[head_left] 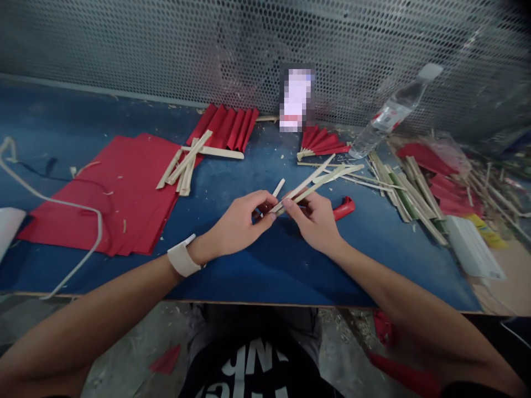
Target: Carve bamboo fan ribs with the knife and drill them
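Pale bamboo strips (312, 178) are pinched between my two hands over the middle of the blue table, their far ends pointing up and to the right. My left hand (243, 221) closes thumb and fingers on the near ends. My right hand (314, 220) grips the strips a little farther along, thumb on top. Just beyond my left fingers a short strip (279, 187) sticks up; whether I hold it is unclear. A red-handled tool (344, 208) lies right of my right hand, partly hidden by it. Farther back lie loose thin strips (365, 181).
Red paper sheets (103, 193) are stacked at left, with cut strips (186, 166) and pleated red paper (226, 127) behind. A small red fan (323, 141), a leaning water bottle (394, 113), a bamboo pile (409, 193) and a face mask (473, 249) occupy the right. A white cable (62, 202) crosses the left.
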